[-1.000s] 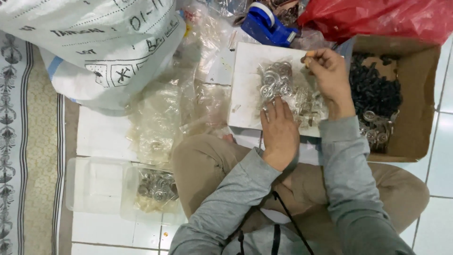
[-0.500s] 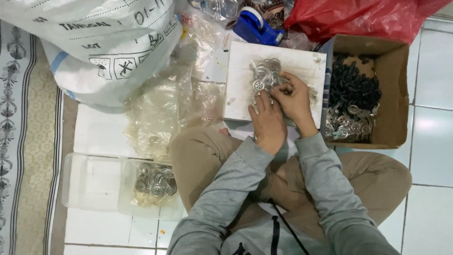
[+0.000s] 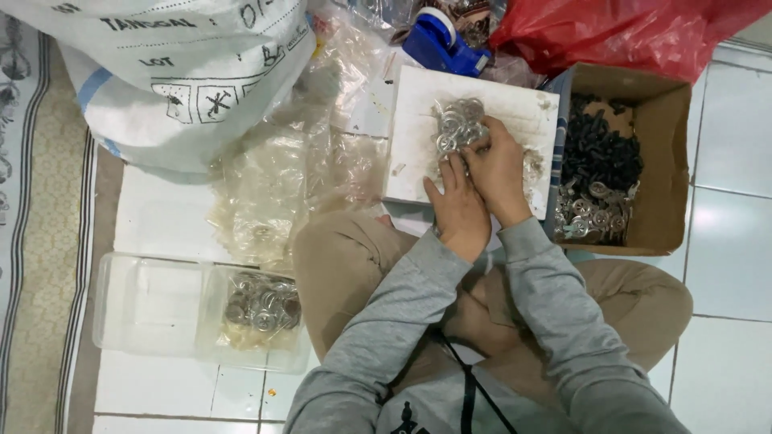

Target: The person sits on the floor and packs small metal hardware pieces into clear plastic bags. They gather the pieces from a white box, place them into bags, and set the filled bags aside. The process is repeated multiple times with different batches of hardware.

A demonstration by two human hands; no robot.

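Silver metal rings in a small clear plastic bag [image 3: 458, 124] sit on the white foam board [image 3: 418, 112], and both hands are on them. Left hand [image 3: 458, 210] lies flat, palm down, fingers [image 3: 444, 173] stretched forward and pressing the bag's near edge. Right hand [image 3: 500, 169] curls over beside it, fingertips pinched together on the bag, so it is clamped on the plastic; the left looks more pressed than gripped, and I cannot tell if it truly holds. Both grey sleeves [image 3: 402, 313] run back to a person sitting cross-legged on the white tiled floor [image 3: 724, 265].

Just to the right, touching the board, stands an open brown cardboard box [image 3: 667, 161] with black parts [image 3: 599, 149] at the back and more silver rings [image 3: 591, 217] at the front. Beyond lie a blue tape dispenser [image 3: 442, 44] and a red plastic bag [image 3: 611, 32]. Left of the board, crumpled clear plastic bags [image 3: 273, 193] pile against a big white woven sack [image 3: 177, 72]. Nearer, a clear plastic tub [image 3: 145, 305] holds another bagged batch of rings [image 3: 261, 305].
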